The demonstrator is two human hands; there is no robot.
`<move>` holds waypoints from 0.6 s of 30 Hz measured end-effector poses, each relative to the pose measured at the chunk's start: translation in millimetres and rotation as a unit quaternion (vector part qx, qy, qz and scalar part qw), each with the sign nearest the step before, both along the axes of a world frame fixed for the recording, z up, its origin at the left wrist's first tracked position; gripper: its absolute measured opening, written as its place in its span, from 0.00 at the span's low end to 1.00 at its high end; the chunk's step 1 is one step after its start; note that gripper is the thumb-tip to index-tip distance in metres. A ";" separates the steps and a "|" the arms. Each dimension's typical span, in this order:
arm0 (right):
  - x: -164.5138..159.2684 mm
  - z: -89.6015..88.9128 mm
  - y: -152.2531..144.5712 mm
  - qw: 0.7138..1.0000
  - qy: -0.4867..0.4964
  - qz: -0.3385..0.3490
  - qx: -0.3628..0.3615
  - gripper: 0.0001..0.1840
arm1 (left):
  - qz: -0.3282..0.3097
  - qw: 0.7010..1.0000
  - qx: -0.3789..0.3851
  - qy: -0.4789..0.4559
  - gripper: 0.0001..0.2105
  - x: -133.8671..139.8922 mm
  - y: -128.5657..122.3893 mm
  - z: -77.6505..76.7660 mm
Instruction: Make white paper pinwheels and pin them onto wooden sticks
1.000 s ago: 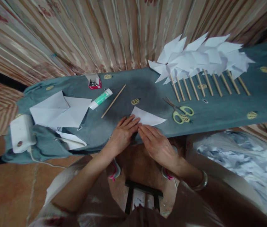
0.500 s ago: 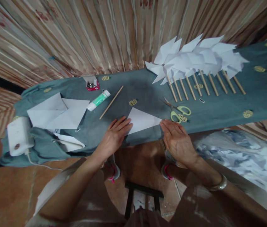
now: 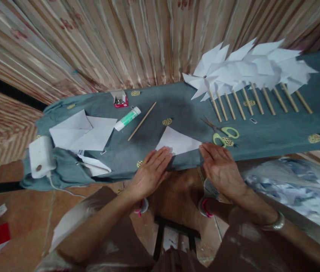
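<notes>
A white sheet of paper folded into a triangle (image 3: 178,141) lies near the front edge of the cloth-covered table. My left hand (image 3: 154,168) rests flat on its lower left edge, fingers stretched out. At its right corner my right hand (image 3: 219,160) presses down with straight fingers. Just beyond that hand lie green-handled scissors (image 3: 219,132), their blades parted. A wooden stick (image 3: 142,121) and a green-and-white glue stick (image 3: 127,118) lie to the left, behind my left hand.
Several white paper pinwheels (image 3: 242,70) on sticks overlap at the back right. A small red box (image 3: 120,101) of metal bits, paper sheets (image 3: 97,132) and a white corded device (image 3: 41,156) are on the left. A bag of paper pieces (image 3: 296,185) stands at right.
My left hand has slid rightward along the paper's lower edge. My right hand stays at the right corner. The whole view has shifted a little.
</notes>
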State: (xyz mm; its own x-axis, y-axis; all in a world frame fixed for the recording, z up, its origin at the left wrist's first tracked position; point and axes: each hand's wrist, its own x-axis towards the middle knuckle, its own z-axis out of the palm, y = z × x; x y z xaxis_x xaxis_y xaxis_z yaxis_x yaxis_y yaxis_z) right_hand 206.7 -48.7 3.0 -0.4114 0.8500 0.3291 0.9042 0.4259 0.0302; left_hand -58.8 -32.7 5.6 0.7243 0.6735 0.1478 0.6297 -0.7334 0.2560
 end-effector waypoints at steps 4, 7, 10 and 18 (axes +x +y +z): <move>1.5 0.1 0.5 1.000 0.009 0.005 -0.001 0.20 | -0.004 0.998 0.010 0.061 0.27 1.4 -8.5 -14.0; 3.4 0.0 1.2 1.000 0.013 0.003 -0.008 0.20 | 0.005 0.998 0.025 0.051 0.25 -11.5 -12.0 -12.7; 6.1 -0.5 2.6 1.000 0.027 -0.005 -0.009 0.19 | 0.010 0.999 0.041 0.006 0.20 -27.9 -14.7 -4.0; 11.7 -1.0 17.7 0.982 0.185 -0.034 -0.029 0.23 | 0.079 0.988 0.000 -0.131 0.11 -44.0 -0.8 19.3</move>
State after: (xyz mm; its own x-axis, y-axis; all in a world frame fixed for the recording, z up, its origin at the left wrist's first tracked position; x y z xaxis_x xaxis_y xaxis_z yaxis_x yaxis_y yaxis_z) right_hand 218.4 -31.0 2.1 -0.2146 0.8926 0.3966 0.8746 0.3563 -0.3287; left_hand -102.8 -33.4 24.9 0.5473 0.7745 0.3172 0.6476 -0.6319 0.4257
